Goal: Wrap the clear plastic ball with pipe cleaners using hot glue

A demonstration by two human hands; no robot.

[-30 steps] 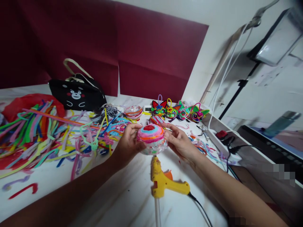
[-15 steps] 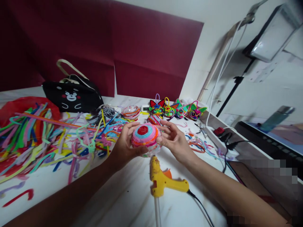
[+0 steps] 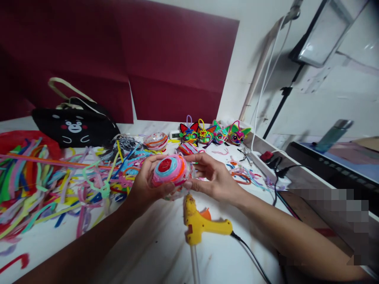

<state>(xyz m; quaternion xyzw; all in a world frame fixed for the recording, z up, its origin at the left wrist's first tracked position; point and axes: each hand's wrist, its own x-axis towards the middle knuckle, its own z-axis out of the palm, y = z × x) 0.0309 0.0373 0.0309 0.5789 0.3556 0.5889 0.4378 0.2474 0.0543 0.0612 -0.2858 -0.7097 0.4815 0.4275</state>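
A round dome (image 3: 169,169) wound with pink, orange, blue and red pipe cleaners is held above the white table (image 3: 154,252). My left hand (image 3: 145,187) cups it from the left and below. On its right side rest the fingers of my right hand (image 3: 211,177), thumb at the lower edge. Its red centre tilts toward me. A yellow glue gun (image 3: 198,227) lies on the table just below both hands, with a black cord trailing right.
A heap of loose coloured pipe cleaners (image 3: 59,177) covers the table's left. A black bear-face bag (image 3: 74,128) stands behind it. Several finished colourful cat-face pieces (image 3: 213,134) line the back. A power strip (image 3: 266,163) and cables lie at the right edge.
Both hands have turned the dome so its red top faces me more, and shifted it slightly left in view. The camera has panned a little to the right.
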